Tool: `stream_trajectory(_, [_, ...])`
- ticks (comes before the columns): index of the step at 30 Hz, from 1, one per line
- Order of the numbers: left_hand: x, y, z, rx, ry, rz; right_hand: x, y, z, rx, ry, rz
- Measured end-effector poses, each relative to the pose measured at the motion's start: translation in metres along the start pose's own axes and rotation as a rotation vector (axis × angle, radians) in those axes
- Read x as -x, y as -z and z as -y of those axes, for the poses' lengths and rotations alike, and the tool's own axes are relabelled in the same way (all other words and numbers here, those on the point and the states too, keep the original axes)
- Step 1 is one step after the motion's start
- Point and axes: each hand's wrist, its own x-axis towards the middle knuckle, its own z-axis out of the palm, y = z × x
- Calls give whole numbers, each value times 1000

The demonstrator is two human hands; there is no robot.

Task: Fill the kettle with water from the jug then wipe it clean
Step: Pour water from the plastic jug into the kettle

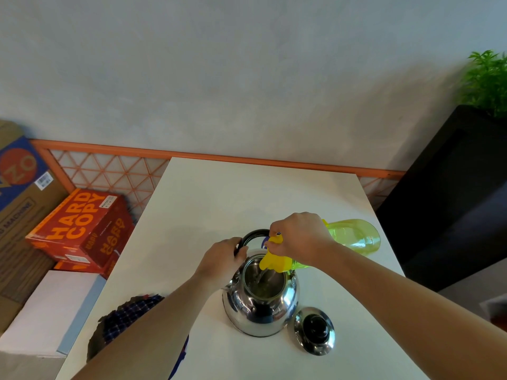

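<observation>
I'm tipping the jug [354,237] over the open kettle [260,311]
My right hand [299,237] is gripping the yellow jug; my left hand [222,259] is clasping the kettle's black handle [254,233].

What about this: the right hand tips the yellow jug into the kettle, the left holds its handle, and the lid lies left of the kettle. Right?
Not quite. The head view shows the lid lying right of the kettle, not left. The rest holds: the right hand tips the yellow jug into it and the left hand holds its handle.
</observation>
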Motion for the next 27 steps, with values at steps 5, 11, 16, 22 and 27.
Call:
stream_trajectory(5, [0,-1,1,9,1,-1,-1,0,0,-8,2,6])
stream_trajectory(11, [0,-1,1,16,2,4,-1,-1,-1,-5,4,-1])
stream_trajectory(16, [-1,-1,1,15,4,7,-2,-2,-1,-4,4,4])
stream_trajectory(22, [-1,-1,1,15,3,8,-2,-2,-1,6,6,1])
stream_trajectory(27, [-1,-1,1,13,-3,3,-2,-1,-1,14,9,4])
